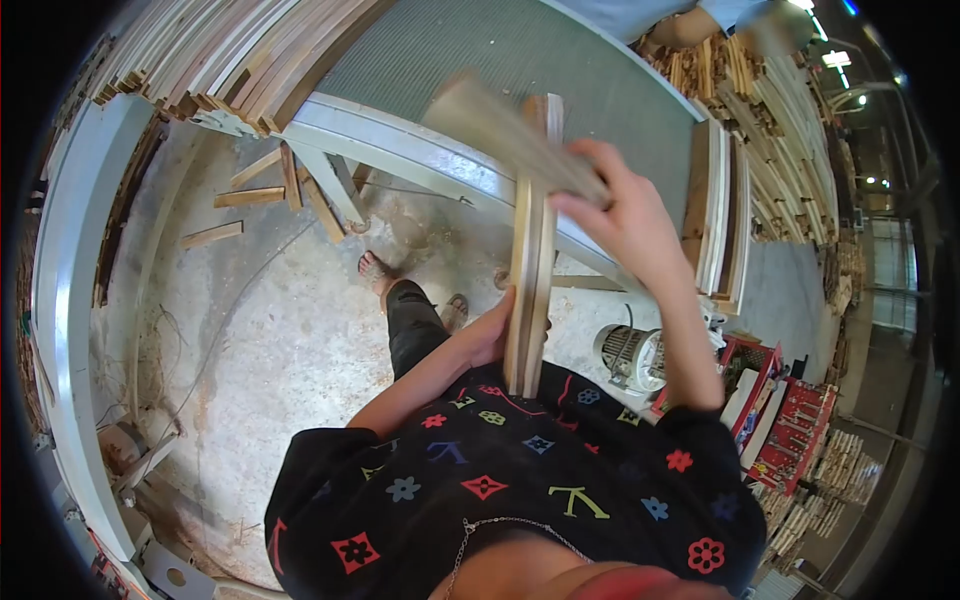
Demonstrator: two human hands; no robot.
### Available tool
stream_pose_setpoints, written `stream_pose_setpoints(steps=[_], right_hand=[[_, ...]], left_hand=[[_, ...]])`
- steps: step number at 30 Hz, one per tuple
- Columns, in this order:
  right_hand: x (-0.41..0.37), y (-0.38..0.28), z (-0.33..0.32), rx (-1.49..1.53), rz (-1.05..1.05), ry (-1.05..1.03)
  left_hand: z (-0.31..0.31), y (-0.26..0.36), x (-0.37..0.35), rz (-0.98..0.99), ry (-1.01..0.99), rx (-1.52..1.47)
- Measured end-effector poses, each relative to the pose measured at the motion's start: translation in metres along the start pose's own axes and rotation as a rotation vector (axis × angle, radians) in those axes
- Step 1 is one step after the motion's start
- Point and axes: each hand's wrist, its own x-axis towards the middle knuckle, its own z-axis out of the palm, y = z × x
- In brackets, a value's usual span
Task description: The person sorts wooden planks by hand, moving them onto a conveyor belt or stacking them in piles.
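- The bundle point(530, 250) of wood strips stood upright with its lower end against the person's chest, probably braced there so that one hand could steady it.
- The left hand point(492, 335) clasped the bundle low on its left side. Its fingers wrapped round behind the wood, so I could not tell how they lay.
- The right hand point(620, 205), higher and to the right, had its fingers curled tight round the end of a single strip point(500, 125), which slanted up and left across the bundle's top.
- Motion blur smeared that strip, so its far end was vague, as was whether it touched the bundle.
- Low on the right sat a motor point(630, 355) and red boxes point(790, 420), whose contents were too small to make out.
- Further off, offcuts point(250, 195) lay scattered on the floor point(250, 330), likely dropped scrap.
- Beyond them ran a table point(400, 135) with a green mesh top, its rim partly hidden by the bundle.
- Farthest, stacks point(220, 50) of strips lined the left, and another person's arm point(690, 25) was cut off at the top edge.
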Motion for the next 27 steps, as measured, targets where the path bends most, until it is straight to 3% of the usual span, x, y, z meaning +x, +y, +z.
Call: stream_pose_setpoints(steps=[1, 2, 5, 6, 8, 9, 13, 16, 19, 24, 26, 27], right_hand=[[-0.010, 0.015, 0.003, 0.161, 0.231, 0.094], [-0.016, 0.034, 0.015, 0.234, 0.260, 0.185], [-0.015, 0.081, 0.049, 0.390, 0.313, 0.427], [-0.011, 0.083, 0.057, 0.392, 0.361, 0.410], [-0.003, 0.090, 0.069, 0.398, 0.464, 0.361], [0.001, 0.094, 0.074, 0.273, 0.399, 0.356], [-0.011, 0.070, 0.069, 0.314, 0.425, 0.138], [-0.033, 0.051, 0.094, -0.083, 0.208, 0.290], [-0.023, 0.047, 0.099, 0.001, 0.215, 0.257], [0.061, 0.030, 0.104, 0.045, 0.255, 0.230], [0.117, 0.029, 0.100, 0.056, 0.302, 0.225], [0.148, 0.033, 0.099, 0.067, 0.332, 0.220]], left_hand=[[-0.012, -0.006, 0.008, 0.061, -0.091, -0.041], [-0.021, -0.010, 0.015, 0.113, -0.179, -0.080], [0.054, 0.015, 0.005, 0.124, 0.293, -0.022], [0.061, 0.018, 0.009, 0.199, 0.191, 0.010], [0.064, 0.017, 0.013, 0.092, 0.216, -0.123], [0.071, 0.022, 0.010, 0.087, 0.201, -0.094], [0.067, 0.022, 0.011, 0.119, 0.158, -0.085], [0.066, 0.025, 0.009, 0.106, 0.132, -0.105], [0.058, 0.029, 0.008, 0.072, 0.129, -0.119], [0.021, 0.050, -0.007, -0.025, 0.086, -0.135], [-0.034, 0.046, -0.019, 0.054, -0.145, -0.002], [-0.025, 0.061, -0.040, 0.095, -0.063, 0.179]])
